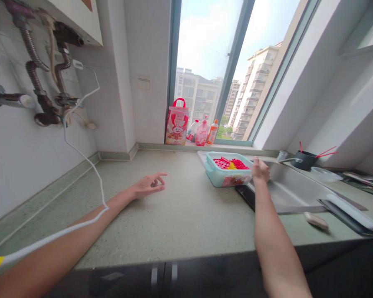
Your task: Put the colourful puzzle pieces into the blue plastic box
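Note:
A light blue plastic box (218, 177) filled with red and some yellow small pieces stands on the counter, at the near left corner of the sink. My right hand (260, 170) is closed on the box's right rim. My left hand (149, 185) hovers just above the bare green countertop (180, 207), well left of the box, fingers loosely spread and holding nothing.
A steel sink (290, 190) with a tap (284, 156) lies right of the box. On the windowsill stand a red-and-white bag (177, 123) and bottles (202, 132). A white cable (90, 165) hangs over my left arm. A black pot (304, 159) sits at the far right.

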`<state>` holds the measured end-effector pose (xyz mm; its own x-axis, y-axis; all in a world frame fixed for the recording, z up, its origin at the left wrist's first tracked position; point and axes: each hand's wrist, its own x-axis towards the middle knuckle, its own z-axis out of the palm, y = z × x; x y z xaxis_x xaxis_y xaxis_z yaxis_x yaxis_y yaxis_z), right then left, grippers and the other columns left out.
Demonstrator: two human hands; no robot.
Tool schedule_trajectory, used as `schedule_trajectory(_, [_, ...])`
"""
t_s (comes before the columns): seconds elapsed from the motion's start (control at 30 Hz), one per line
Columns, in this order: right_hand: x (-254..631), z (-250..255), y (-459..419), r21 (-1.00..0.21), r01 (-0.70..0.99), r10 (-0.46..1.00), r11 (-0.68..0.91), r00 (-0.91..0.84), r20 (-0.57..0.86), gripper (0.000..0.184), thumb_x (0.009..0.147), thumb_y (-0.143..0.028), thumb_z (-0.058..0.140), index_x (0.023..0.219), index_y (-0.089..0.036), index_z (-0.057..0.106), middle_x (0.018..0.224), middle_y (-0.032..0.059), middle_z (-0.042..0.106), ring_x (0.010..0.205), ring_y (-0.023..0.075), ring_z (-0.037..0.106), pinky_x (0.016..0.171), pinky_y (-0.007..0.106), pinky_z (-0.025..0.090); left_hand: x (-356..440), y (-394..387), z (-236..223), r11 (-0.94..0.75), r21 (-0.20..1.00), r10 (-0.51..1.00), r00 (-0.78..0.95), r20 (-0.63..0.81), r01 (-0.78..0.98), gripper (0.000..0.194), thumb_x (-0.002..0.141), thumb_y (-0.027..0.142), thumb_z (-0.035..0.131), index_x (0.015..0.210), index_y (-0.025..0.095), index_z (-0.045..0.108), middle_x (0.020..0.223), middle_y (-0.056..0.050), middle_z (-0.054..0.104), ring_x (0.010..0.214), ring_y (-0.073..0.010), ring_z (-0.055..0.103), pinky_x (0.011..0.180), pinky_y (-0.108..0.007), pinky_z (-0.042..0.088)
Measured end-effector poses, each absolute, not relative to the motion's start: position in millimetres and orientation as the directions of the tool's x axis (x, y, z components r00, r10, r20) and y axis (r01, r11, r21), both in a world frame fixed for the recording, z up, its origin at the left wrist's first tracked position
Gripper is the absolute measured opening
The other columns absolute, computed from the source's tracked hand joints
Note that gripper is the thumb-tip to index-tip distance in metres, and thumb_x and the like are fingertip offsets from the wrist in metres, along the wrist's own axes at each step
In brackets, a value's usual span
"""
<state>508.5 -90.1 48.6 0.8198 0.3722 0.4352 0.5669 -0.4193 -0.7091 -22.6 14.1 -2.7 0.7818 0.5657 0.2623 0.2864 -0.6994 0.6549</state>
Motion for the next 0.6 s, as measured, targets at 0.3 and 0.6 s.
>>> schedule_trajectory(0.3, [485.3,47.3,-78.0,-0.713,0.623,0.443,-0.322,0.765,0.468,0.062,0.092,-0.067,0.047,0.119,-0.021,0.08,0.1,0.0171,0.078,0.09,0.0341,0.07,0.086,0.047,0.052,-24.0,22.2,-5.9,-0.585,0.779,0.681,0.659,0.319,0.228,0.069,0.094,0.07,0.059,0.145,0.024,0.059,0.118,-0.011,0.074,0.096,-0.0257,0.067,0.08,-0.033,0.049])
schedule_trajectory(0.6, [391.9,52.0,-66.8,-0.542,0.84,0.736,0.015,0.358,0.575,0.045,0.095,-0.056,0.054,0.111,-0.024,0.081,0.092,0.0085,0.08,0.089,0.0281,0.075,0.085,0.039,0.053,-28.5,42.4,-12.1,-0.418,0.908,0.849,0.375,0.374,0.041,0.082,0.09,0.086,0.046,0.146,0.027,0.058,0.146,-0.014,0.061,0.134,-0.0357,0.055,0.109,-0.049,0.041])
